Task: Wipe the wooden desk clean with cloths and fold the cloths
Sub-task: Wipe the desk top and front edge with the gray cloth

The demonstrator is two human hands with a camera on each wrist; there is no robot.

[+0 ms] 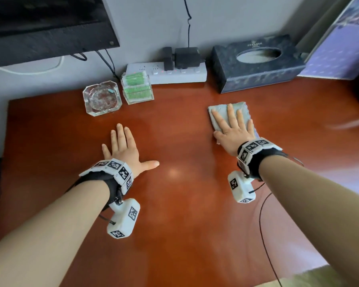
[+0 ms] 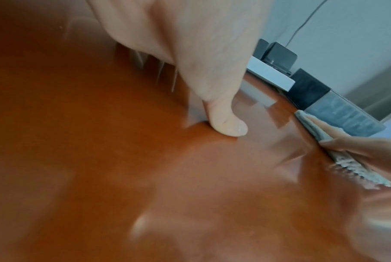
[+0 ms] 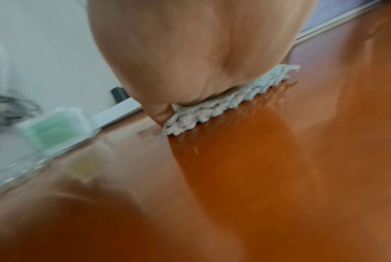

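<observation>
A pale grey-green folded cloth (image 1: 220,109) lies on the glossy reddish wooden desk (image 1: 178,204), right of centre and towards the back. My right hand (image 1: 232,125) presses flat on it with straight, spread fingers, covering most of it. In the right wrist view the cloth's fluffy edge (image 3: 212,108) shows under the palm (image 3: 201,53). My left hand (image 1: 124,148) rests flat on the bare desk left of centre, fingers straight, thumb out to the right. The left wrist view shows its thumb (image 2: 226,122) on the wood and the cloth (image 2: 320,134) beyond.
Along the back wall stand a glass ashtray (image 1: 102,98), a clear box of green-tipped swabs (image 1: 137,88), a white power strip (image 1: 168,73) with black plugs, and a dark tissue box (image 1: 257,63). A thin black cable (image 1: 265,235) trails over the desk's right front.
</observation>
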